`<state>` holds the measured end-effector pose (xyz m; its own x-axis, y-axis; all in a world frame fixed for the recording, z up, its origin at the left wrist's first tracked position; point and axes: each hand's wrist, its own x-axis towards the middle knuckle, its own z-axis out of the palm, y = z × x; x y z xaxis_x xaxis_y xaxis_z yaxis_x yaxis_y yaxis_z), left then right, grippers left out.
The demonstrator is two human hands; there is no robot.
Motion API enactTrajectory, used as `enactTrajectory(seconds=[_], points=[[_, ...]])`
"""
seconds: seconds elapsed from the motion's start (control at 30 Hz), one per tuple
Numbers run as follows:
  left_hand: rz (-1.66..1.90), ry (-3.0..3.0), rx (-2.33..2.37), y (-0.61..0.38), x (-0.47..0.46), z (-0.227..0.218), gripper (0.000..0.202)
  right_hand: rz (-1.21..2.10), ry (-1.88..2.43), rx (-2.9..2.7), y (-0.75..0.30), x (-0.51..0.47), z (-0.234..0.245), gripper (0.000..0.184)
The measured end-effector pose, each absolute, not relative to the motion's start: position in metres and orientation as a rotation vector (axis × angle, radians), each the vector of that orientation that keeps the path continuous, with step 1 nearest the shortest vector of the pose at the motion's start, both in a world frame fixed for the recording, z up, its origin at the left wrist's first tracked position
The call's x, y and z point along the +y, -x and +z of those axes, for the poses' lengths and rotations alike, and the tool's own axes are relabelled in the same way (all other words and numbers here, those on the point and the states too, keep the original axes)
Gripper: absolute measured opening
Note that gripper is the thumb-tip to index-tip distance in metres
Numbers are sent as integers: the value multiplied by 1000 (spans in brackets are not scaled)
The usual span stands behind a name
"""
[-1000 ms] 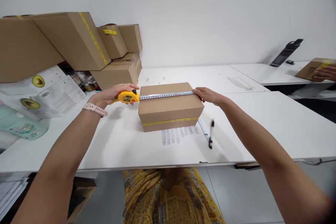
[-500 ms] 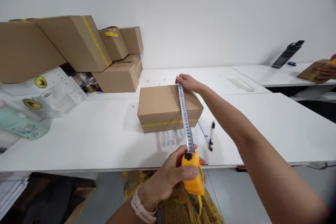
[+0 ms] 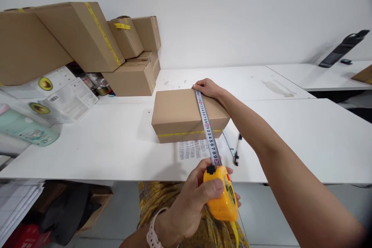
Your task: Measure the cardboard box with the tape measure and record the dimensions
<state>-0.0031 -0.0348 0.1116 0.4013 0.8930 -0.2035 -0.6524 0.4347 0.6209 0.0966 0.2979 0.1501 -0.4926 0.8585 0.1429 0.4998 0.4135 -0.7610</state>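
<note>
A closed cardboard box (image 3: 177, 108) with a yellow tape strip along its front side sits on the white table. My left hand (image 3: 194, 197) is wrapped round the yellow case of a tape measure (image 3: 221, 197), in front of the table's near edge. Its metal blade runs out over the top of the box, away from me. At the box's far top edge, my right hand (image 3: 207, 87) pinches the blade's end; the tip itself is hidden by the fingers. A printed sheet (image 3: 190, 151) lies partly under the box, with a pen (image 3: 237, 151) to its right.
Stacked cardboard boxes (image 3: 128, 81), a white carton with avocado pictures (image 3: 69, 97) and a mint-green bottle (image 3: 26, 126) stand at the left. A black bottle (image 3: 343, 48) leans against the wall at the back right. Below the table's left side are papers (image 3: 17, 209) and an open box.
The view has shifted slightly. Both hands keep their hold on the tape measure, whose case now sits a little further right and tilted. A co-worker's hand at the far right has left view.
</note>
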Motion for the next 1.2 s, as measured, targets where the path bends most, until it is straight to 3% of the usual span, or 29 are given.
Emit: enactTrajectory(seconds=[0.6, 0.83, 1.07, 1.2], points=[[1152, -547, 738, 18, -3, 127, 48, 882, 1063, -2018, -101, 293, 152, 41], [1554, -797, 1156, 102, -23, 111, 65, 632, 1209, -1564, -170, 232, 146, 69], [1490, -809, 1313, 157, -6, 94, 72, 891, 1204, -1844, -200, 153, 107, 68], [1510, -864, 1238, 160, 11, 109, 68, 896, 1124, -1907, -189, 157, 118, 62]])
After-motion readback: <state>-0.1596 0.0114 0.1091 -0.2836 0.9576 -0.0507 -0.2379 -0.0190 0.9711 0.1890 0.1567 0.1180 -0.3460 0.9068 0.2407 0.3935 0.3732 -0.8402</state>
